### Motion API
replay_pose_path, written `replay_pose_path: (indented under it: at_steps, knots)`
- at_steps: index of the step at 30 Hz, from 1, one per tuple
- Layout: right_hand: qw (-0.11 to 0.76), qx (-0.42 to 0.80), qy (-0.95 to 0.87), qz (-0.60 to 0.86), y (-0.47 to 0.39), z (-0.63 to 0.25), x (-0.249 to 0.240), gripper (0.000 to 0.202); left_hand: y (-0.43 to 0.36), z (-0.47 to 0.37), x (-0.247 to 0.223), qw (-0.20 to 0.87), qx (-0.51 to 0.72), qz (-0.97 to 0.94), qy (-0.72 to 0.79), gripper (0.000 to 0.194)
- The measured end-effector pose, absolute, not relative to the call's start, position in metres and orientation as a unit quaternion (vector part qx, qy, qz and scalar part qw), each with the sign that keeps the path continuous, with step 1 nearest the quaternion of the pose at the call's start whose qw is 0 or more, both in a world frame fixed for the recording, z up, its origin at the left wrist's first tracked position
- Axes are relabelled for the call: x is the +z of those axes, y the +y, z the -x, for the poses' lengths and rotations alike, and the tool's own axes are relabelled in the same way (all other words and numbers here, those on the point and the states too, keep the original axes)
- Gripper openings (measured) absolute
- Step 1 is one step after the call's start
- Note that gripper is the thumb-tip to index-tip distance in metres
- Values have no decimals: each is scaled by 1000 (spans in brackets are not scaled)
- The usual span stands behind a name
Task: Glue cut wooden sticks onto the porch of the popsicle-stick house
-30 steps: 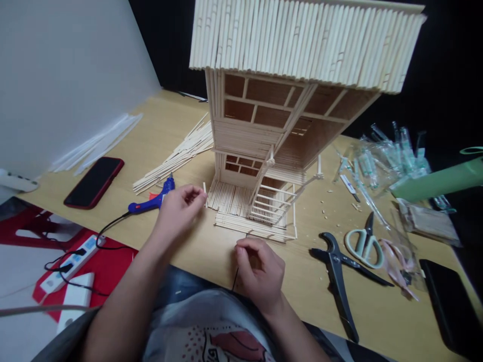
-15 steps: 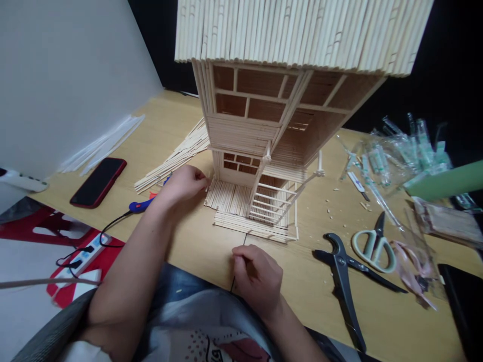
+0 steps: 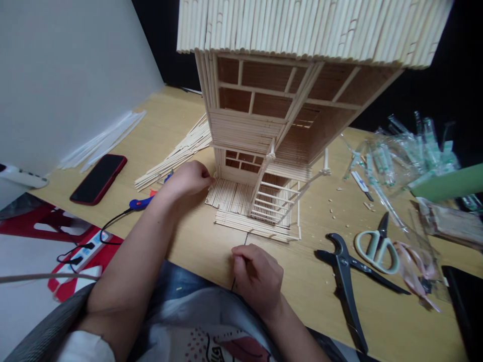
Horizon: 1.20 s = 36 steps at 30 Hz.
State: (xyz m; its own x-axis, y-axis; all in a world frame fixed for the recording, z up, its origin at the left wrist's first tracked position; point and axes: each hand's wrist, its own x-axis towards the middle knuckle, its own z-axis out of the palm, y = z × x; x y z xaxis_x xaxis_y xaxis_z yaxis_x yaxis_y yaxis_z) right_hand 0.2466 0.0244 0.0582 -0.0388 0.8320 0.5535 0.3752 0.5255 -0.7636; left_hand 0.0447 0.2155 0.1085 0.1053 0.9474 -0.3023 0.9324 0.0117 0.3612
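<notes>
So the stick house [image 3: 247,123] is standing upright on the table [image 3: 199,241], taking up a big chunk around 12 to 1 o'clock, all pale wood. Up at its 12 there's a sloped roof [image 3: 302,30] of round sticks packed side by side, top edge cut off by the view. Two storeys, with stick window frames [image 3: 251,103] on both. Porch floor [image 3: 230,193] sits at its 7 o'clock, ladder-style stairs [image 3: 279,188] with open rungs at 6, plus a narrow strip [image 3: 245,221] right along the front. Knobby little post [image 3: 325,160] at 4.
</notes>
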Motion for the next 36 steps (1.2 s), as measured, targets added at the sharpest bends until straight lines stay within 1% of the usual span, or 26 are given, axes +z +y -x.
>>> replay_pose_path:
  at_steps: [14, 27, 36]
  knots:
    - [531, 214, -692, 439, 24, -247, 59, 19, 217, -45, 110, 245, 12, -713, 657, 29]
    - [534, 209, -689, 442, 24, -246, 57, 18, 223, -40, 103, 259, 12, -721, 643, 32]
    - [534, 204, -691, 442, 25, -246, 59, 18, 223, -41, 104, 265, 9, -721, 640, 30]
